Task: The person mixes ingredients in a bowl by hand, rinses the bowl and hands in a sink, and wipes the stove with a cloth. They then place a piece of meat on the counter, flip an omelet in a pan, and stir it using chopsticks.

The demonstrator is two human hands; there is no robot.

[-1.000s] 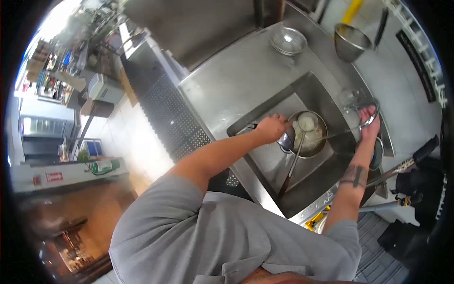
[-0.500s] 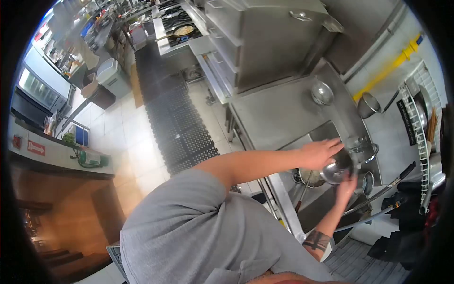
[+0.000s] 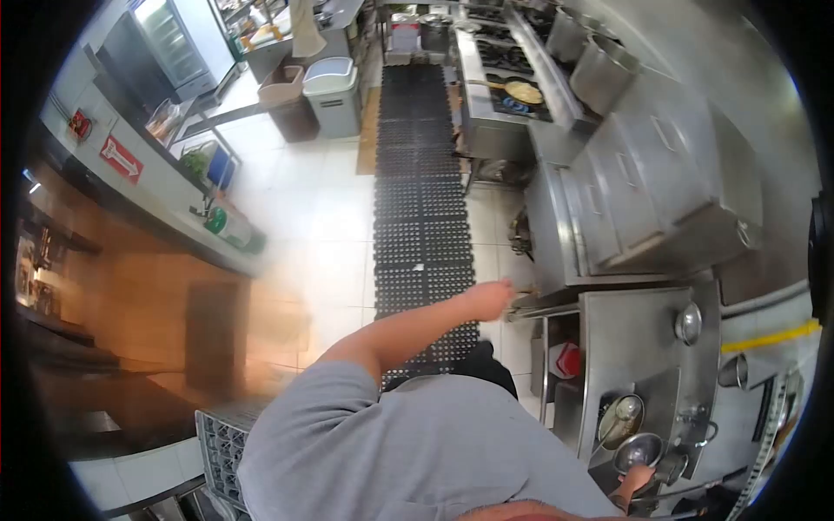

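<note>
The rim of a round, shiny silver metal bowl [image 3: 638, 449] is gripped by the fingers of the right hand [image 3: 639, 477]. The bowl is held at the grey stainless-steel sink [image 3: 663, 391], just beside a round metal pan [image 3: 637, 408] with pale contents. The left hand [image 3: 489, 300] is held out, apart from the bowl, above the floor; whether its fingers are curled or spread cannot be told through the blur.

Since the bowl is held by one side only, it could be tipped or dropped if the smooth rim is wet; the pan could also be knocked by its curved wall.

Farther out, a second rounded metal bowl [image 3: 688, 323] is set on the flat, brushed-looking steel counter [image 3: 638, 321], and the pale tiles are covered by a black, hole-studded mat [image 3: 423, 200].
</note>
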